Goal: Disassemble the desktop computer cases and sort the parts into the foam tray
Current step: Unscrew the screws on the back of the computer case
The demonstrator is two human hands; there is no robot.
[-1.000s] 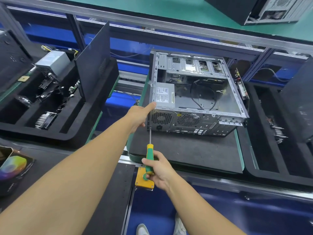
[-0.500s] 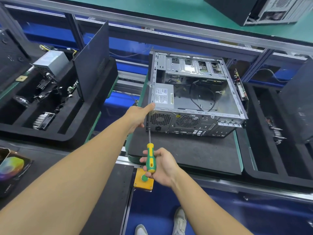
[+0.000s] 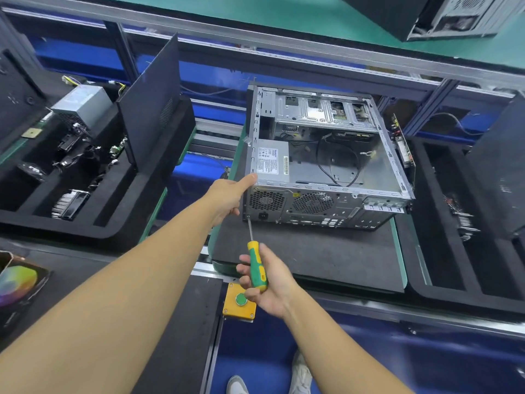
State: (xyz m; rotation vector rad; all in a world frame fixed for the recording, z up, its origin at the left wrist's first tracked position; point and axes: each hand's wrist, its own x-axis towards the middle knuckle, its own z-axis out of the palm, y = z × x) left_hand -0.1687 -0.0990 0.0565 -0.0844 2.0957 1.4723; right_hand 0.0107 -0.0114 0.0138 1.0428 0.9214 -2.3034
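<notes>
Right hand: fingers wrapped round the green and yellow handle of the screwdriver, over the near edge of the mat
Screwdriver: shaft points up and away, tip at the lower left corner of the case's rear panel
Left hand: clamped on the rear left corner of the case, thumb stretched onto the top edge, fingers curled against the side
Case: lies open side up on the dark mat, rear panel with two fan grilles toward the person
PSU: inside the case, in its near left corner, label up
Button box: yellow with a green button, just below the right hand
Left tray: black foam, apart from the case on the left; holds a grey tray PSU, a heatsink and small parts
Side panel: dark, stands upright at the left tray's right edge
Right tray: black foam, just beside the mat
Second case: on the green bench at top right
</notes>
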